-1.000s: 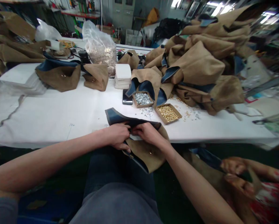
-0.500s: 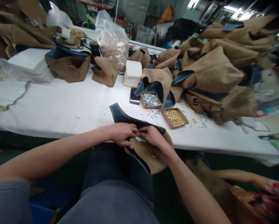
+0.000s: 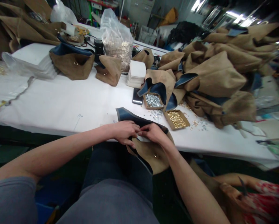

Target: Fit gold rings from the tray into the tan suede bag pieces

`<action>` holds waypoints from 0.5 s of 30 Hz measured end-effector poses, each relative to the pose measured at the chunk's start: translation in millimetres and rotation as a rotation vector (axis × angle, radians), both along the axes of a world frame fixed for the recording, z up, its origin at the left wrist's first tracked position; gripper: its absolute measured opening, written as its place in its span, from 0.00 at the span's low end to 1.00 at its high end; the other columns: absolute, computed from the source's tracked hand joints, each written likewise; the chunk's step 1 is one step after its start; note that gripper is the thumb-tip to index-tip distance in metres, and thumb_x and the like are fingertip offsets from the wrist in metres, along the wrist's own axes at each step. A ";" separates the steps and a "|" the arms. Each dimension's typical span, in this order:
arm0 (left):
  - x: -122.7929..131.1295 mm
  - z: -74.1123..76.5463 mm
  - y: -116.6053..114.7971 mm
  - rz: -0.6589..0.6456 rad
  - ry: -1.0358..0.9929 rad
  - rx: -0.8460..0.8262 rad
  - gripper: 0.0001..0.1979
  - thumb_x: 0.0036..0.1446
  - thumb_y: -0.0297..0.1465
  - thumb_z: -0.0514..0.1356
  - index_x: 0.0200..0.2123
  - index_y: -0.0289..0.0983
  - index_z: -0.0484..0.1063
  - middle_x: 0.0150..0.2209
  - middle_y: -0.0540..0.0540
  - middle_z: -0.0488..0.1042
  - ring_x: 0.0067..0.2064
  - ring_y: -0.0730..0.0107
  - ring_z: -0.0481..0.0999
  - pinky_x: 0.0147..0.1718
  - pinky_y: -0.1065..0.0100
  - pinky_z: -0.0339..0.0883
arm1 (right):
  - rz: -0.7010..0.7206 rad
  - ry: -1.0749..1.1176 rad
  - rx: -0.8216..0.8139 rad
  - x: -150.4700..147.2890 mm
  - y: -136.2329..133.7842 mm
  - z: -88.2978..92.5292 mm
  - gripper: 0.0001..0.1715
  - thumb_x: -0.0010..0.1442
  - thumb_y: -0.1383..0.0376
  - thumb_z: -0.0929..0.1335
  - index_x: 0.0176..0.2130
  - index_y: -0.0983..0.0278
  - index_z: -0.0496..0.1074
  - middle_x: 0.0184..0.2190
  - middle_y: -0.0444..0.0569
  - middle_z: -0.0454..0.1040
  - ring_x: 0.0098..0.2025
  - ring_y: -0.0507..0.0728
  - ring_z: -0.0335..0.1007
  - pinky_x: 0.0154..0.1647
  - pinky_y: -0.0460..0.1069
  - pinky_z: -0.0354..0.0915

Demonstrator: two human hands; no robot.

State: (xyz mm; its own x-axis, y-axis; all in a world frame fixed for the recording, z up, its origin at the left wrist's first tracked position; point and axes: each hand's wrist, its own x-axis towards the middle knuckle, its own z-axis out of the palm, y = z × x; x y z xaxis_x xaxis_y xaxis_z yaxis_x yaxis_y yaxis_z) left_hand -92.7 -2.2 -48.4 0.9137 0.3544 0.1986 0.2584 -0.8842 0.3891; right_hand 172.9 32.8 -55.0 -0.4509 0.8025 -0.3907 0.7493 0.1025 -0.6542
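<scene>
My left hand (image 3: 125,133) and my right hand (image 3: 154,133) meet at the table's front edge, both pinched on the top edge of a tan suede bag piece with navy lining (image 3: 151,154). The piece hangs over the edge toward my lap, and its navy flap lies flat on the white table (image 3: 60,105). A small gold fitting shows on the tan side. Just beyond my hands sit a box of gold rivets (image 3: 176,119) and a box of silver rivets (image 3: 153,100).
A big heap of tan and navy bag pieces (image 3: 214,74) fills the right of the table. A phone (image 3: 137,96), a white stack (image 3: 136,73), a clear bag of metal parts (image 3: 116,40) and two tan bags (image 3: 71,63) stand behind. Another person's hand (image 3: 230,191) works at lower right.
My hands have drawn closer together on the piece's edge. The view has shifted slightly, and the other person's hand at lower right has moved.
</scene>
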 end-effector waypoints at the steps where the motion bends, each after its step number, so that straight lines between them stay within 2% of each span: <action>1: -0.7 -1.5 0.6 -0.001 -0.007 -0.003 0.12 0.71 0.42 0.74 0.46 0.39 0.87 0.55 0.35 0.83 0.61 0.45 0.81 0.65 0.49 0.70 | 0.017 0.000 -0.006 0.7 0.5 0.5 0.12 0.65 0.61 0.78 0.45 0.64 0.92 0.39 0.46 0.87 0.39 0.58 0.75 0.41 0.49 0.65; 4: -1.9 -7.2 1.1 0.002 -0.031 0.009 0.12 0.70 0.41 0.75 0.47 0.38 0.86 0.54 0.35 0.84 0.61 0.45 0.81 0.64 0.49 0.71 | 0.065 0.034 -0.017 3.2 1.5 1.1 0.13 0.66 0.61 0.78 0.46 0.63 0.92 0.40 0.45 0.87 0.41 0.59 0.77 0.44 0.49 0.66; 9: -0.7 -10.2 -0.3 0.009 -0.058 0.016 0.11 0.69 0.40 0.75 0.46 0.38 0.86 0.55 0.36 0.84 0.64 0.44 0.81 0.65 0.48 0.70 | 0.043 0.027 -0.012 -0.9 -0.2 1.2 0.13 0.66 0.60 0.79 0.47 0.64 0.92 0.40 0.45 0.87 0.41 0.59 0.77 0.43 0.49 0.66; 12: -0.5 -6.5 -1.5 0.008 -0.064 0.002 0.11 0.69 0.40 0.75 0.45 0.38 0.86 0.53 0.35 0.84 0.62 0.45 0.81 0.65 0.48 0.70 | 0.009 -0.065 0.014 -10.5 -2.0 5.3 0.08 0.66 0.63 0.80 0.44 0.63 0.92 0.37 0.45 0.86 0.38 0.58 0.77 0.39 0.49 0.64; 15: -0.2 -2.8 -3.5 0.021 -0.051 -0.013 0.12 0.71 0.41 0.74 0.44 0.38 0.86 0.51 0.36 0.84 0.60 0.46 0.82 0.63 0.49 0.71 | -0.076 -0.268 0.090 -21.8 -5.9 14.5 0.04 0.64 0.65 0.83 0.41 0.61 0.91 0.32 0.45 0.84 0.35 0.58 0.77 0.36 0.49 0.63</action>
State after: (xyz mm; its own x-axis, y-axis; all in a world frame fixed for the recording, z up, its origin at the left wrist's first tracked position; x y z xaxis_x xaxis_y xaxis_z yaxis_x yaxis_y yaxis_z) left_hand -92.8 -5.7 -51.3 0.8949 0.3766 0.2396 0.2568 -0.8734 0.4137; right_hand 151.1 26.9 -40.5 -0.2783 0.8671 -0.4132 0.9019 0.0880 -0.4229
